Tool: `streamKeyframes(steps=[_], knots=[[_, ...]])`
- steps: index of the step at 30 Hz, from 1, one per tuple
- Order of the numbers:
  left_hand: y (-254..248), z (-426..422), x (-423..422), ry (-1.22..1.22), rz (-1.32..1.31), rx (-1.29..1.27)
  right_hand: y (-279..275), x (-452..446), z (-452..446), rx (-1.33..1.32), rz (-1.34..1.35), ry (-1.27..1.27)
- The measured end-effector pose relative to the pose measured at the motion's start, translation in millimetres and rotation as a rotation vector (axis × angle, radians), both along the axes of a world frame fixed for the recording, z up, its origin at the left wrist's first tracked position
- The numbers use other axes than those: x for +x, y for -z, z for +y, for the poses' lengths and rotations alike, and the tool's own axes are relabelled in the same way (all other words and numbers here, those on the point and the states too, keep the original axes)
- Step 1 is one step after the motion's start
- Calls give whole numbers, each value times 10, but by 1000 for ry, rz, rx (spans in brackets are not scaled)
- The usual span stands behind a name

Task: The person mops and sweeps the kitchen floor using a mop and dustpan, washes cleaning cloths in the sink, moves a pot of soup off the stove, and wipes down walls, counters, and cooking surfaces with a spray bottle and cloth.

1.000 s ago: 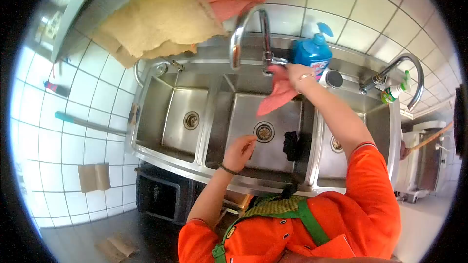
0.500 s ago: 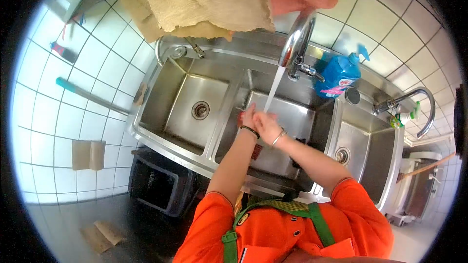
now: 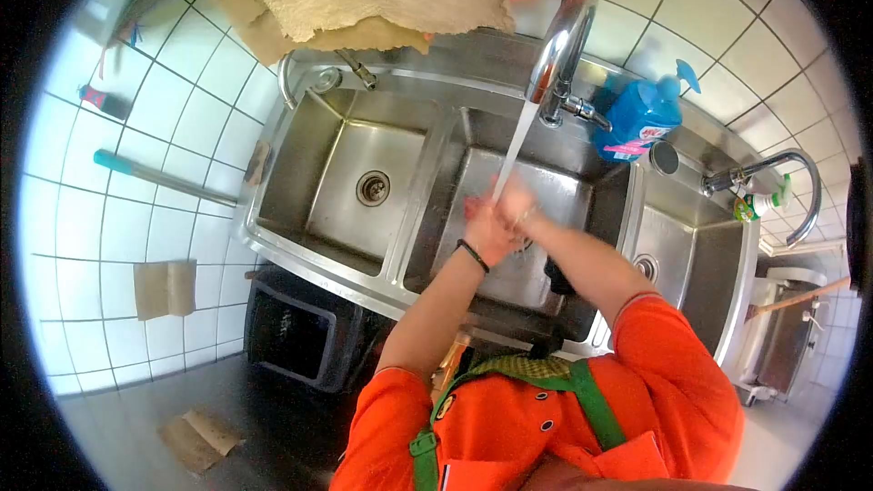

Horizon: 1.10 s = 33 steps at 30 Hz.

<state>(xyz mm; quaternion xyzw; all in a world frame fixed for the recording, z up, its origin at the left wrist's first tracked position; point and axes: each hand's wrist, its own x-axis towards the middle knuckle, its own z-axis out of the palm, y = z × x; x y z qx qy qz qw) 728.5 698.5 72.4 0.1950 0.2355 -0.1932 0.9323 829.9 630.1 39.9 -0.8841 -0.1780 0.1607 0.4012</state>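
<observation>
Left hand (image 3: 492,233): reaching up and inward from the near side of the middle basin (image 3: 568,184), black band (image 3: 473,255) at the wrist, fingers closing on the cloth. Right hand (image 3: 516,201): angling in from the right, meeting the left under the running water (image 3: 516,147); blurring, so I cannot tell how its fingers are standing. Cloth (image 3: 473,207): red, small part showing, bunching at the left of my hands, above the basin floor; remainder hiding. Black item (image 3: 557,278): lying near the basin's right wall, beside my right forearm.
</observation>
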Motion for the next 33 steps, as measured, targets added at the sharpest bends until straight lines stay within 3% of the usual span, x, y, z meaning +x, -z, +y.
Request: streamKeyframes(steps=[1,4,5,7,8,9,10,11,12,13,15,16,17,18,19,20,21,23,24,25,27,28,29,30,31,32,33], knots=[[3,5,-80,2,4,-2,3,91,-34,-3,81,60],[110,221,-71,323,321,577,-128,93,-40,135,196,111],[209,193,-135,328,331,569,-189,8,-45,128,207,113],[393,169,-122,153,-259,1894,-410,-72,16,649,910,222],[516,166,-11,68,-340,1996,-454,-106,5,844,1050,208],[506,154,103,-21,-414,2103,-459,-105,-38,852,1035,216],[487,172,244,120,-325,1857,-475,-67,-105,964,1035,214],[477,137,279,76,-198,1452,-496,-12,-197,1075,1028,212],[171,75,306,-19,-25,1082,-609,40,-352,996,944,251],[144,113,327,-3,-46,1072,-588,145,-539,1000,923,269],[88,222,394,-10,-71,1422,-456,497,-900,182,478,290],[7,210,406,-8,-79,1421,-269,692,-1024,221,227,410],[-118,194,378,-94,-128,1141,-126,842,-1079,255,-21,522],[-193,201,369,-179,-173,865,-307,921,-1019,261,-22,520],[-186,213,356,-180,-171,874,-650,932,-919,370,134,644],[-154,209,352,-234,-238,1051,-842,919,-863,479,293,767],[-139,213,367,-287,-311,1226,-707,925,-828,490,293,767],[-143,320,336,-209,-332,1257,-310,898,-765,367,-113,467],[-132,330,290,-133,-331,1275,-1011,468,-674,670,246,540],[-151,302,232,-131,-321,1275,-911,398,-744,666,256,538],[-287,298,114,-216,-411,1035,-661,319,-835,632,730,442],[-371,273,64,-217,-404,1038,-676,177,-755,585,1093,593],[-453,234,1,-212,-396,813,-686,-4,-681,521,1458,750],[-526,196,-54,-206,-383,588,-591,-128,-683,524,1466,757],[-589,183,-102,-200,-374,589,-466,-240,-680,877,1555,379],[-647,197,-124,-121,-322,433,-359,-291,-680,1208,1581,-33],[-668,199,-159,-45,-262,277,-456,-339,-697,1206,1594,-30]])
